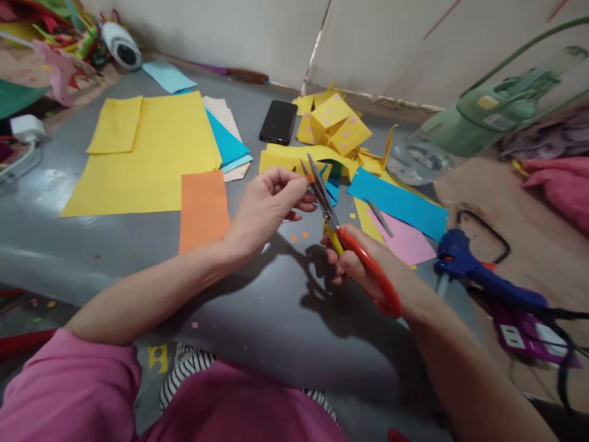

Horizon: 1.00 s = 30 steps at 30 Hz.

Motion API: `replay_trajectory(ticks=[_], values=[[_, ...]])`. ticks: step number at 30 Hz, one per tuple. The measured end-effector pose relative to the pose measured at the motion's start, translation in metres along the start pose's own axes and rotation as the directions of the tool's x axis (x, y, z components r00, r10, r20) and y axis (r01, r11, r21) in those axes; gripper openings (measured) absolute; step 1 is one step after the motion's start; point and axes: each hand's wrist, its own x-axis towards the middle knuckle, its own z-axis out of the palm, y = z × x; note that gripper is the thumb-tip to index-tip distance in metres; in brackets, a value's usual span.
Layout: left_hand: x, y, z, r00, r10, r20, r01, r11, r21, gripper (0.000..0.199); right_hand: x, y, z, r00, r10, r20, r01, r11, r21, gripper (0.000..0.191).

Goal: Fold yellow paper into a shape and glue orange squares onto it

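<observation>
My left hand [276,205] pinches a small orange piece [310,178], most of it hidden by the fingers. Scissors [368,264] with red handles are gripped in my right hand [354,258], their blades slightly apart beside the orange piece. A bit of yellow shows at my right fingers, on or near the handle. Tiny orange scraps [300,236] lie on the grey table under the hands. Left of my left hand is an orange sheet [205,209], partly over a large yellow sheet [156,159]. Yellow and blue cut pieces lie just behind the blades.
A black phone [278,123] lies at the back, beside a yellow folded shape with pink dots [340,123]. At right are a blue strip [398,202], tweezers [380,218] on a pink piece [405,239], a blue glue gun [483,267] and a green-and-clear bottle [488,116].
</observation>
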Motion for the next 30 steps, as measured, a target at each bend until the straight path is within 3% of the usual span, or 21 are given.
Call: replay_trajectory(ticks=[7, 23, 30], values=[[0.0, 0.0, 0.001, 1.0, -0.018, 0.001, 0.018, 1.0, 0.022, 0.017, 0.001, 0.007, -0.001, 0.994, 0.079, 0.07, -0.087, 0.989, 0.12, 0.041], [0.0, 0.0, 0.0, 0.999, -0.029, 0.026, 0.03, 0.999, -0.036, 0.017, 0.002, 0.008, -0.002, 0.99, 0.111, 0.083, -0.123, 0.98, 0.154, 0.029], [-0.001, 0.0, -0.001, 0.999, -0.04, 0.037, 0.041, 0.998, -0.038, 0.016, 0.001, 0.002, -0.002, 0.987, 0.117, 0.113, -0.133, 0.98, 0.149, 0.048]])
